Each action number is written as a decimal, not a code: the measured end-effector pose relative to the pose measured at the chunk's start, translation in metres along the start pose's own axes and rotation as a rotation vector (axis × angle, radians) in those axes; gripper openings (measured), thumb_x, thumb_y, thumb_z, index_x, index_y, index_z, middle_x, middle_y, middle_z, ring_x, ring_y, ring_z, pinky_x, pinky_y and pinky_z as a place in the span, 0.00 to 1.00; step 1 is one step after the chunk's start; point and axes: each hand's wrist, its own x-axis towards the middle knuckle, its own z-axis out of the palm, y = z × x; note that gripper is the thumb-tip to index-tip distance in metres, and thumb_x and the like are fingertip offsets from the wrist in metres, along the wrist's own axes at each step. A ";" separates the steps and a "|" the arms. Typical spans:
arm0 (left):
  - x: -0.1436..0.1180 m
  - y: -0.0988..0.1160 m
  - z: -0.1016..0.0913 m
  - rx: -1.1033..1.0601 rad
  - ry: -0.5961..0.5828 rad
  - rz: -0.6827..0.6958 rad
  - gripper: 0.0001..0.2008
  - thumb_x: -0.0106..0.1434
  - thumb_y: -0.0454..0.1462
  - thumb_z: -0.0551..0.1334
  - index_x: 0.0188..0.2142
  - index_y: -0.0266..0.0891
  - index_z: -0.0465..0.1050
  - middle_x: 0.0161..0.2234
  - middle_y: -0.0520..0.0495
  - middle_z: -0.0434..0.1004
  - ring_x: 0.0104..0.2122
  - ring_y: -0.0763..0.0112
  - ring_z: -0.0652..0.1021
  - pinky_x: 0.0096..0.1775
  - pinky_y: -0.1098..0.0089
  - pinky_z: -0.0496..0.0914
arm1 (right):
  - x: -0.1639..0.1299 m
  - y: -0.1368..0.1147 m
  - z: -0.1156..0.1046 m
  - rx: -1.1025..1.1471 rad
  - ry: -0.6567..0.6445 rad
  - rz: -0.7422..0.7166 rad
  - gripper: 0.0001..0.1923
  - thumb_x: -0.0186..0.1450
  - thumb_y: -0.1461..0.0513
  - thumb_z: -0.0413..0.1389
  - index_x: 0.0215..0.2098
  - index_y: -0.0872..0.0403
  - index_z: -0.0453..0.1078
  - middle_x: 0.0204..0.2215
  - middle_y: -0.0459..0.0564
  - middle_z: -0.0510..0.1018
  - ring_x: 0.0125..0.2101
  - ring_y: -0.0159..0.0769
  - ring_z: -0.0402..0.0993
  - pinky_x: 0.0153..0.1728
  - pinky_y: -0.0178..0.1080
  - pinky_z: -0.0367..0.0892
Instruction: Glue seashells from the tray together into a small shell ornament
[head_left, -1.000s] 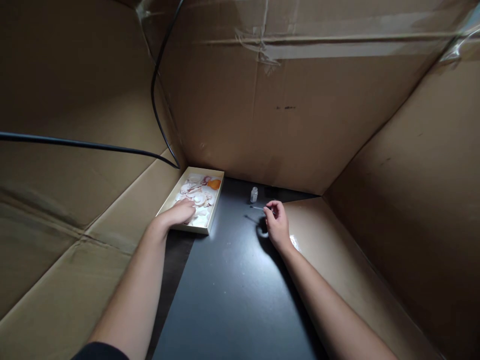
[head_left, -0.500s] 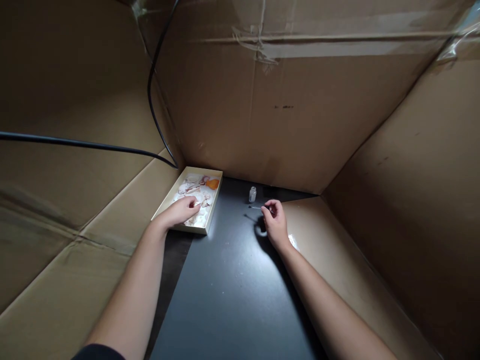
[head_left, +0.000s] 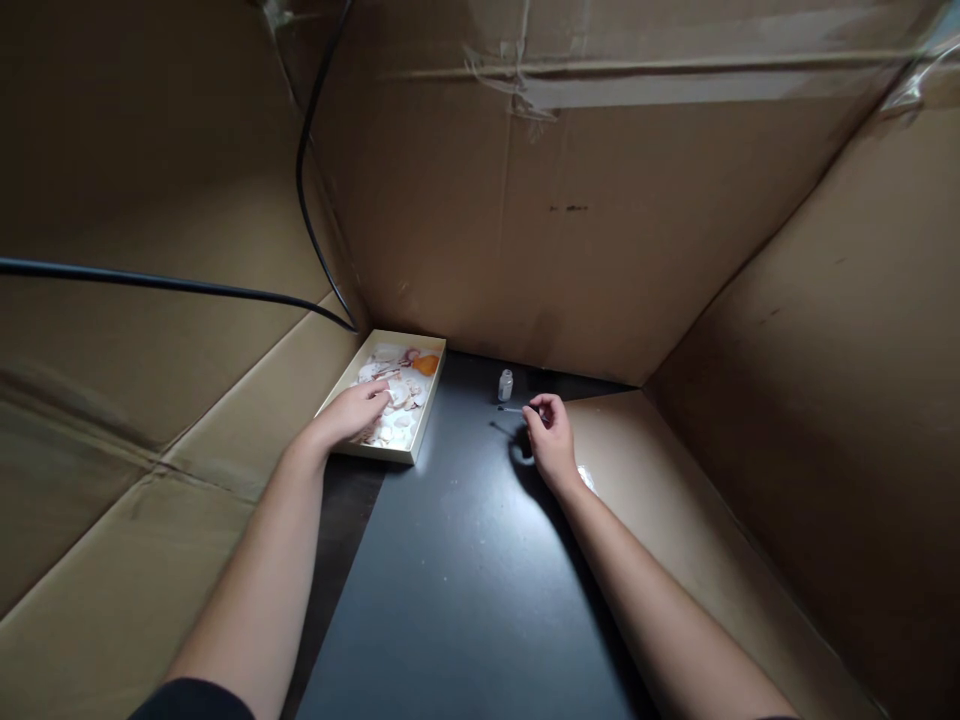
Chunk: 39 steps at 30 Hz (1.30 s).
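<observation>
My left hand reaches over a shallow cream box of seashells. Its thumb and fingers are closed at a pale seashell; the palm side is hidden. To the right, my right hand pinches the dark cap of a small applicator brush, whose thin stem points left above the dark tabletop. Just beyond the brush tip stands a small clear bottle, upright and uncapped, with whitish contents.
An orange shell lies in the box's far corner. Cardboard walls enclose the dark table on the sides and back. A black cable hangs at left. Behind my right wrist is a crumpled clear plastic piece.
My left hand has shifted slightly left and away from me over the shells, uncovering more of the box's near part. My right hand with the brush is almost still.
</observation>
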 end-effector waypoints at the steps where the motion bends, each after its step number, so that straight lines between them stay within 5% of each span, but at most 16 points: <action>1: 0.001 0.000 -0.001 0.015 -0.005 0.019 0.13 0.54 0.44 0.49 0.26 0.39 0.65 0.26 0.50 0.69 0.32 0.66 0.72 0.36 0.70 0.65 | 0.000 0.000 0.000 0.000 0.000 -0.001 0.10 0.58 0.56 0.56 0.34 0.52 0.62 0.23 0.42 0.62 0.24 0.29 0.58 0.26 0.33 0.57; 8: 0.003 -0.001 -0.004 0.074 -0.044 0.032 0.14 0.55 0.44 0.48 0.26 0.39 0.65 0.29 0.48 0.72 0.33 0.66 0.73 0.37 0.69 0.65 | 0.001 0.000 0.000 0.010 0.014 0.002 0.10 0.58 0.55 0.55 0.33 0.52 0.62 0.23 0.42 0.62 0.24 0.29 0.59 0.27 0.33 0.57; 13: 0.000 -0.002 0.004 0.038 -0.118 -0.051 0.15 0.54 0.40 0.50 0.37 0.40 0.70 0.29 0.49 0.72 0.30 0.67 0.72 0.33 0.70 0.65 | 0.000 0.000 0.000 0.010 0.002 0.009 0.10 0.58 0.56 0.55 0.33 0.52 0.62 0.23 0.41 0.61 0.25 0.29 0.59 0.27 0.33 0.57; 19: -0.018 0.014 0.011 0.069 -0.047 0.062 0.18 0.54 0.39 0.52 0.42 0.40 0.74 0.46 0.44 0.70 0.45 0.62 0.72 0.47 0.66 0.65 | 0.001 0.000 0.000 0.009 0.009 0.004 0.10 0.58 0.56 0.55 0.33 0.52 0.62 0.23 0.42 0.62 0.25 0.29 0.60 0.27 0.33 0.57; 26: -0.033 0.038 0.004 0.118 -0.420 0.051 0.12 0.55 0.39 0.48 0.27 0.39 0.68 0.30 0.48 0.74 0.34 0.66 0.73 0.37 0.71 0.64 | 0.000 0.000 0.000 0.008 0.008 0.016 0.10 0.58 0.56 0.55 0.33 0.52 0.62 0.23 0.42 0.62 0.25 0.30 0.60 0.27 0.33 0.58; 34: -0.023 0.024 0.010 0.053 -0.189 0.007 0.20 0.57 0.42 0.50 0.44 0.41 0.73 0.49 0.47 0.75 0.50 0.62 0.73 0.52 0.67 0.64 | 0.000 -0.001 0.001 0.013 0.007 0.021 0.10 0.58 0.56 0.55 0.33 0.52 0.62 0.23 0.42 0.62 0.26 0.30 0.60 0.28 0.33 0.58; 39: -0.019 0.010 0.001 0.045 -0.075 0.021 0.19 0.57 0.42 0.49 0.43 0.40 0.72 0.48 0.46 0.76 0.48 0.63 0.74 0.50 0.68 0.66 | 0.000 -0.004 0.001 0.014 0.002 0.026 0.10 0.58 0.55 0.55 0.32 0.52 0.61 0.23 0.42 0.62 0.25 0.29 0.60 0.28 0.33 0.58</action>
